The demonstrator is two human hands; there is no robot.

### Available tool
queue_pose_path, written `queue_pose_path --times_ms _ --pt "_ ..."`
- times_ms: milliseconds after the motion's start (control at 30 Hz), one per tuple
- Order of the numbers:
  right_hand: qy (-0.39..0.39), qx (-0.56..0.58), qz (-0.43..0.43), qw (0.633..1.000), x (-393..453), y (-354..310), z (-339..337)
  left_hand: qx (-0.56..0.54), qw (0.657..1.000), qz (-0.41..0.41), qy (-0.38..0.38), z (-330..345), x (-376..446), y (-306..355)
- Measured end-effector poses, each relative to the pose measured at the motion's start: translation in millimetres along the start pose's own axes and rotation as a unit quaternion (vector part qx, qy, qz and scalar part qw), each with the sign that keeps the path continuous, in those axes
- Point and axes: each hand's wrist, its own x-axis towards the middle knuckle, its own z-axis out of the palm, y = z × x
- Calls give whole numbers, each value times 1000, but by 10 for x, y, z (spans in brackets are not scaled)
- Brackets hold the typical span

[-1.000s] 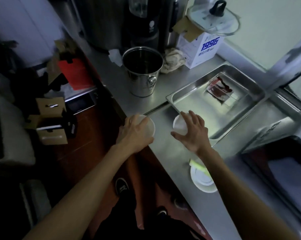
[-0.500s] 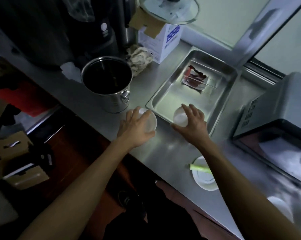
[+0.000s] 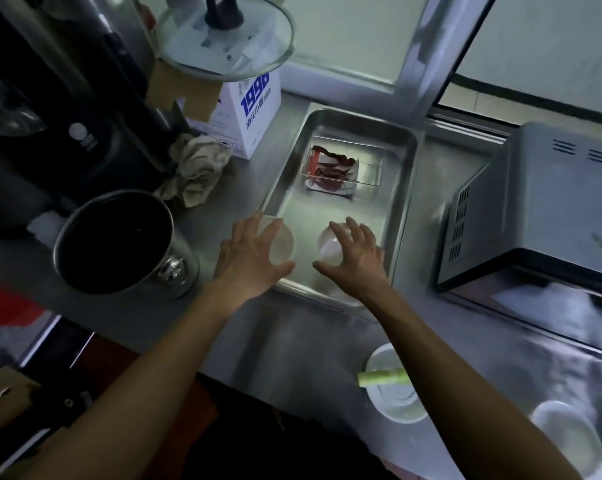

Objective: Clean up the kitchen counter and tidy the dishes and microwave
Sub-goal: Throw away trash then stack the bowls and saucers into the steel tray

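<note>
My left hand (image 3: 249, 258) grips a small white bowl (image 3: 283, 242) from above, at the near left corner of a steel tray (image 3: 401, 188). My right hand (image 3: 356, 259) grips a second small white bowl (image 3: 329, 247) from above, inside the tray's near end. The two bowls sit side by side, a little apart. A clear box of red chillies (image 3: 341, 168) lies at the tray's far end. The microwave (image 3: 541, 209) stands at the right. A white plate (image 3: 394, 400) with a green stalk (image 3: 382, 377) lies on the counter near the front edge.
A steel bucket (image 3: 119, 244) stands left of my left hand. Behind it are a crumpled cloth (image 3: 195, 169), a white carton (image 3: 249, 116) with a glass lid (image 3: 223, 36) on top, and dark appliances (image 3: 67, 98). Another white bowl (image 3: 566, 434) sits at the bottom right.
Both hands have carried their bowls away from the counter's front edge to the tray; the right bowl is now inside it. The view has swung right, showing more of the microwave.
</note>
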Motion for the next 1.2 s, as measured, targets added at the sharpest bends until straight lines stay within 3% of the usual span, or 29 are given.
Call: queue_pose_path --times_ms 267,733,1200 --pt "-27 -33 6 999 491 14 257 -26 1000 -2 -13 39 411 -75" --pt "-91 -92 -15 991 1515 -256 544 -61 997 11 43 73 964 -342" --pt "-79 -70 -21 994 1618 -302 524 -82 995 11 54 63 1165 -357"
